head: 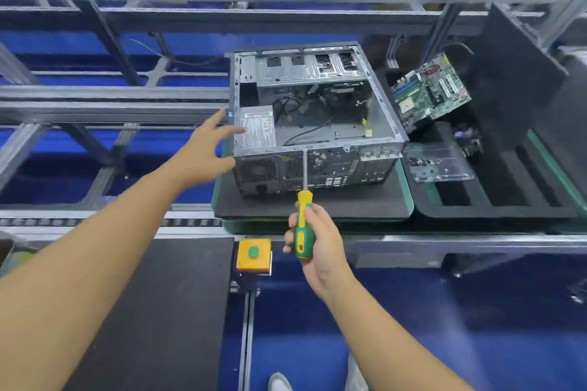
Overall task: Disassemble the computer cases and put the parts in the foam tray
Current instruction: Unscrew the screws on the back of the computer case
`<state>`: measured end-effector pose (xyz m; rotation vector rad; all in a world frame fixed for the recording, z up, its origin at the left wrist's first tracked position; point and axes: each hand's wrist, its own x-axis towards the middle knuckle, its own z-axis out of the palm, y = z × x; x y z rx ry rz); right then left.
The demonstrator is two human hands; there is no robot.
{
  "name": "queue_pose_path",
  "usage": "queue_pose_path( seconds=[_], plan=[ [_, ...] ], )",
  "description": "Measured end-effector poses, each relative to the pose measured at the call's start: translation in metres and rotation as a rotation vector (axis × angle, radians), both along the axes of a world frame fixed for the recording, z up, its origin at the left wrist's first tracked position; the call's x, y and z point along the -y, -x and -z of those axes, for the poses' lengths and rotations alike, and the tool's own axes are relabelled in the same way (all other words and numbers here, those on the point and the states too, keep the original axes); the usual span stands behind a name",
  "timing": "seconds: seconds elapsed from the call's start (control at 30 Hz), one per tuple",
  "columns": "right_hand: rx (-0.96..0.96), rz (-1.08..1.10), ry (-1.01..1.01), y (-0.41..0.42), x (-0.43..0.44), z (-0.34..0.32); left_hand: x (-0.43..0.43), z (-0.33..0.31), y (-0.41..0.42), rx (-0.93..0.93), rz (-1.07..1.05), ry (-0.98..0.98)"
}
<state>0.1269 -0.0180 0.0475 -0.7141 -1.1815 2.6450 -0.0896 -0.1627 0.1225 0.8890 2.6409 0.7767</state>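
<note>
Head view: my right hand [317, 238] fingers are wrapped round one screwdriver [304, 225], which has a green-and-yellow ribbed handle. Its thin steel shaft points up across the rear panel of the computer case [330, 168].

My left hand [203, 152] has its fingers spread and loose, holding nothing. It reaches at the case's left near corner by the grey labelled power supply [255, 130]; I cannot tell if it touches.

One case, bare sheet metal, side open upward, black cables loose inside. It sits on a flat black foam pad [317, 208] with a green rim.

Just right of it is one black foam tray [508, 200] with deep rectangular slots. Propped tilted in it is one green motherboard [428, 92]; one clear plastic box [440, 163] holds small screws.

Near me are one yellow button box [254, 254] with a green button and one black mat [165, 311]. Grey aluminium rails [111, 94] frame the line, over a blue floor [413, 311].
</note>
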Motion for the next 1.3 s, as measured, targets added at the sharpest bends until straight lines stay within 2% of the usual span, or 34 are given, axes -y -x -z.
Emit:
queue_pose_path(
  seconds=[0.1,0.27,0.4,0.57,1.17,1.3],
  plan=[
    [0.168,-0.077,-0.081,0.005,0.036,0.015,0.022,0.026,-0.001,0.086,0.076,0.006],
    [0.474,-0.236,-0.283,0.018,0.076,0.039,0.013,0.053,0.000,0.175,-0.001,-0.184],
    [0.495,-0.223,-0.315,0.036,0.085,0.048,0.010,0.066,0.005,0.034,-0.015,-0.091],
    [0.505,-0.134,-0.337,0.055,0.084,0.055,0.005,0.071,0.002,-0.050,-0.035,-0.056],
    [0.522,-0.108,-0.327,0.061,0.087,0.062,0.003,0.074,0.004,-0.074,-0.034,-0.048],
    [0.521,-0.100,-0.215,0.063,0.081,0.065,0.003,0.074,0.005,-0.071,-0.029,-0.050]
  ],
)
